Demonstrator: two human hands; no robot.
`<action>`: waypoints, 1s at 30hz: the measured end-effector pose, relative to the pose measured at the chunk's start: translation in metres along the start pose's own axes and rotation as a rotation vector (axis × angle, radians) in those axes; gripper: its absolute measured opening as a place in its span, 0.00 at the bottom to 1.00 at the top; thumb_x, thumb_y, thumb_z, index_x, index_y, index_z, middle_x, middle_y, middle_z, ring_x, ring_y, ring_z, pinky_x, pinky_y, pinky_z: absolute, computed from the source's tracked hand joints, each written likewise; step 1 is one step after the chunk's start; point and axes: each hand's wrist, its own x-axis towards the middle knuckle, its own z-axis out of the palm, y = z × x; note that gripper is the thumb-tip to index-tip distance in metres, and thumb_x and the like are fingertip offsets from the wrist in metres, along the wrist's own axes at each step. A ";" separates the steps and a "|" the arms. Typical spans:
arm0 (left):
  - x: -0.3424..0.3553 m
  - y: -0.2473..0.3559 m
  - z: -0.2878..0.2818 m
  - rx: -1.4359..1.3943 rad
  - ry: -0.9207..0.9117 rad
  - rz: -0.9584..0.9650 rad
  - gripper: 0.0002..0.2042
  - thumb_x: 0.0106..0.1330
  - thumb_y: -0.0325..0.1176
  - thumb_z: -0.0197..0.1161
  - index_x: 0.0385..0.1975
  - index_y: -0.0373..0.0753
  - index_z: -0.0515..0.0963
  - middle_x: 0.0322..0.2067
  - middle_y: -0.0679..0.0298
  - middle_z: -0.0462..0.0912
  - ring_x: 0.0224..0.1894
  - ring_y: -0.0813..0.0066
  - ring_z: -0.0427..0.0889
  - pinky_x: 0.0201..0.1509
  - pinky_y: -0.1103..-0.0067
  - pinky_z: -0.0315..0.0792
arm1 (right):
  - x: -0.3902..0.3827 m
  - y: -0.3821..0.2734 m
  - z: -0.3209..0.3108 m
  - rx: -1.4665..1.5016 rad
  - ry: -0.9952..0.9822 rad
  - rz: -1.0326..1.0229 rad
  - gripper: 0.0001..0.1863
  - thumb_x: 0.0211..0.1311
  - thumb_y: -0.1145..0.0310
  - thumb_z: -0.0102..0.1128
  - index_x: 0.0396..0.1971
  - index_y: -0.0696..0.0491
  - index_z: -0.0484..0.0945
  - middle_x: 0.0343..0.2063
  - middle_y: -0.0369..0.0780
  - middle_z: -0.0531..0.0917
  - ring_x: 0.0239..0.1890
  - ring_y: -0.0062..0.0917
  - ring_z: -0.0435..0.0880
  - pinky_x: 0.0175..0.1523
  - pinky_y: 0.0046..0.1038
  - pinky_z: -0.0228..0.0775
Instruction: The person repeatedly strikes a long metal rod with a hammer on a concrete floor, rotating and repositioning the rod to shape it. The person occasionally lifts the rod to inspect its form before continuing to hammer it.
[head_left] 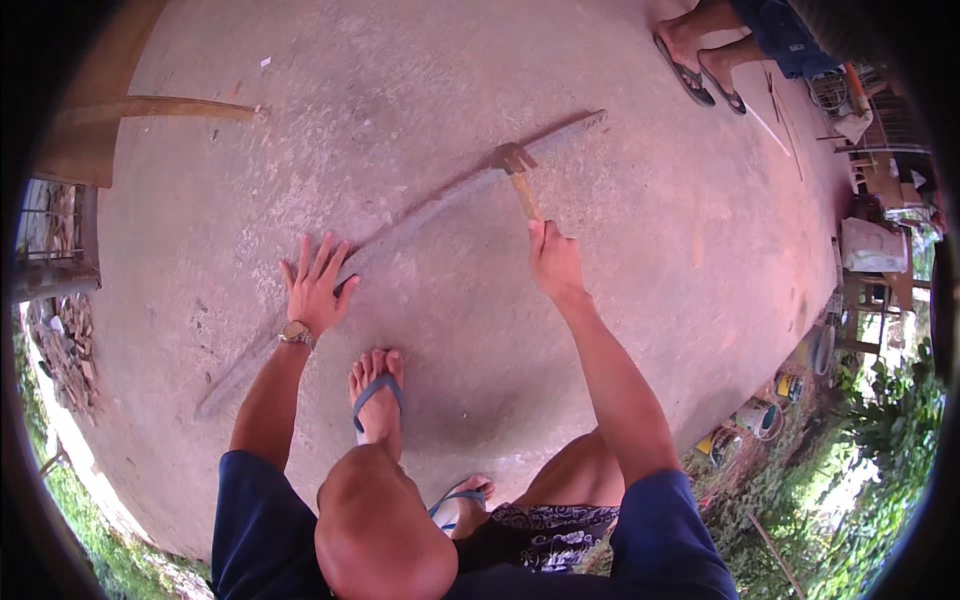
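A long, thin grey bar [430, 208] lies slantwise on the concrete floor, from the lower left to the upper right. My left hand [318, 290], with a watch on its wrist, rests over the bar, palm down and fingers spread. A small dark patch shows by its thumb; what it is I cannot make out. In my right hand [556, 262] is a hammer [527, 195], gripped by the end of its wooden handle. Its rusty brown head is over the upper half of the bar; whether they touch I cannot tell.
My sandalled foot [378, 405] stands close below my left hand. Another person's feet in flip-flops [705, 75] are at the far right. A wooden piece [185, 106] juts in at the left. Buckets [757, 418] and plants [880, 450] line the right edge.
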 end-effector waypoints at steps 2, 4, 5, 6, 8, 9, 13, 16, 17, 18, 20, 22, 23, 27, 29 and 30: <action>-0.002 0.000 -0.002 0.024 -0.011 -0.005 0.33 0.72 0.57 0.60 0.76 0.61 0.64 0.80 0.68 0.56 0.83 0.47 0.46 0.71 0.24 0.43 | -0.008 0.022 0.016 -0.059 -0.152 0.181 0.23 0.82 0.54 0.48 0.34 0.60 0.74 0.22 0.58 0.81 0.27 0.62 0.82 0.29 0.54 0.72; 0.004 0.000 -0.003 0.030 -0.042 -0.033 0.33 0.72 0.59 0.59 0.77 0.61 0.64 0.81 0.69 0.54 0.83 0.49 0.45 0.70 0.22 0.42 | -0.006 0.028 0.011 -0.042 -0.054 0.071 0.23 0.82 0.54 0.47 0.34 0.59 0.74 0.21 0.56 0.81 0.26 0.59 0.82 0.29 0.52 0.73; 0.004 -0.001 -0.006 0.009 -0.044 -0.013 0.34 0.72 0.60 0.59 0.77 0.62 0.64 0.81 0.69 0.54 0.83 0.49 0.44 0.70 0.22 0.42 | -0.006 0.025 0.002 -0.076 -0.044 0.125 0.23 0.83 0.54 0.47 0.33 0.59 0.74 0.20 0.55 0.81 0.26 0.58 0.83 0.29 0.50 0.73; 0.005 -0.002 -0.009 0.009 -0.055 -0.015 0.34 0.72 0.61 0.59 0.77 0.62 0.64 0.81 0.69 0.54 0.83 0.50 0.44 0.70 0.21 0.42 | -0.002 0.016 -0.011 0.001 0.002 0.095 0.23 0.83 0.53 0.47 0.33 0.59 0.74 0.19 0.53 0.80 0.24 0.55 0.83 0.29 0.48 0.73; 0.022 -0.005 -0.013 0.010 -0.062 -0.035 0.35 0.71 0.61 0.60 0.77 0.62 0.63 0.81 0.69 0.52 0.84 0.51 0.43 0.70 0.21 0.42 | 0.010 -0.010 -0.040 0.104 0.133 0.072 0.23 0.83 0.53 0.46 0.33 0.58 0.75 0.17 0.51 0.79 0.22 0.49 0.83 0.28 0.44 0.73; 0.025 -0.007 -0.016 0.013 -0.085 -0.046 0.35 0.71 0.61 0.60 0.77 0.62 0.63 0.82 0.69 0.51 0.84 0.52 0.43 0.70 0.21 0.42 | 0.016 -0.028 -0.054 0.208 0.193 0.030 0.24 0.83 0.51 0.46 0.33 0.58 0.75 0.17 0.46 0.78 0.20 0.41 0.82 0.26 0.38 0.72; 0.032 -0.008 -0.018 0.056 -0.134 -0.073 0.36 0.70 0.63 0.60 0.77 0.63 0.63 0.82 0.69 0.50 0.84 0.52 0.42 0.69 0.21 0.43 | 0.045 -0.098 -0.117 0.588 0.514 -0.176 0.35 0.81 0.38 0.39 0.32 0.60 0.72 0.20 0.35 0.75 0.19 0.18 0.73 0.23 0.21 0.62; 0.028 -0.007 -0.012 0.055 -0.080 -0.061 0.36 0.70 0.63 0.60 0.77 0.64 0.63 0.82 0.69 0.50 0.84 0.52 0.42 0.69 0.20 0.42 | 0.069 -0.118 -0.133 0.759 0.684 -0.346 0.40 0.80 0.33 0.34 0.30 0.60 0.70 0.20 0.36 0.74 0.18 0.16 0.69 0.23 0.19 0.59; 0.027 -0.007 -0.010 0.046 -0.068 -0.064 0.36 0.70 0.64 0.60 0.77 0.64 0.63 0.82 0.69 0.50 0.84 0.52 0.42 0.68 0.20 0.42 | 0.073 -0.115 -0.127 0.818 0.743 -0.385 0.41 0.79 0.32 0.33 0.29 0.61 0.70 0.19 0.36 0.73 0.18 0.16 0.68 0.23 0.19 0.58; 0.026 -0.007 -0.009 0.048 -0.060 -0.062 0.36 0.70 0.64 0.60 0.77 0.64 0.63 0.82 0.68 0.50 0.84 0.52 0.42 0.68 0.20 0.42 | 0.076 -0.107 -0.118 0.722 0.683 -0.417 0.40 0.80 0.33 0.34 0.29 0.60 0.70 0.19 0.36 0.73 0.18 0.17 0.69 0.23 0.19 0.58; 0.025 -0.007 -0.008 0.047 -0.058 -0.064 0.36 0.69 0.64 0.59 0.77 0.64 0.63 0.82 0.68 0.50 0.84 0.51 0.42 0.67 0.19 0.42 | 0.067 -0.080 -0.077 0.500 0.529 -0.317 0.35 0.82 0.39 0.37 0.29 0.58 0.71 0.16 0.35 0.70 0.17 0.22 0.69 0.22 0.24 0.59; 0.026 -0.006 -0.009 0.077 -0.073 -0.072 0.37 0.69 0.65 0.59 0.77 0.64 0.62 0.82 0.68 0.50 0.84 0.51 0.42 0.66 0.18 0.42 | 0.046 -0.041 -0.031 0.022 0.116 -0.075 0.29 0.82 0.48 0.43 0.32 0.60 0.76 0.20 0.53 0.81 0.25 0.57 0.83 0.33 0.50 0.73; 0.026 -0.006 -0.011 0.043 -0.066 -0.070 0.37 0.69 0.65 0.59 0.77 0.64 0.62 0.82 0.68 0.49 0.84 0.50 0.41 0.66 0.18 0.42 | 0.037 -0.017 -0.016 -0.020 0.005 0.034 0.28 0.82 0.49 0.44 0.34 0.61 0.77 0.23 0.57 0.82 0.29 0.60 0.83 0.36 0.54 0.73; 0.029 -0.003 -0.017 0.046 -0.037 -0.111 0.38 0.68 0.67 0.60 0.77 0.65 0.62 0.82 0.69 0.49 0.84 0.50 0.40 0.66 0.17 0.42 | 0.014 0.041 0.000 -0.156 -0.064 0.184 0.28 0.83 0.50 0.43 0.38 0.62 0.80 0.26 0.58 0.84 0.34 0.63 0.84 0.39 0.56 0.74; 0.028 -0.003 -0.019 0.082 -0.127 -0.153 0.39 0.67 0.68 0.59 0.77 0.66 0.61 0.82 0.69 0.48 0.84 0.49 0.39 0.66 0.17 0.42 | 0.014 0.031 -0.023 -0.046 -0.066 0.181 0.27 0.83 0.51 0.43 0.38 0.61 0.80 0.25 0.58 0.83 0.31 0.59 0.85 0.37 0.51 0.75; 0.027 -0.004 -0.019 0.052 -0.060 -0.126 0.39 0.67 0.69 0.59 0.77 0.66 0.61 0.82 0.68 0.48 0.84 0.49 0.39 0.66 0.18 0.42 | 0.014 0.015 -0.037 -0.002 0.017 0.156 0.27 0.84 0.51 0.42 0.38 0.61 0.80 0.25 0.58 0.83 0.30 0.57 0.86 0.36 0.49 0.76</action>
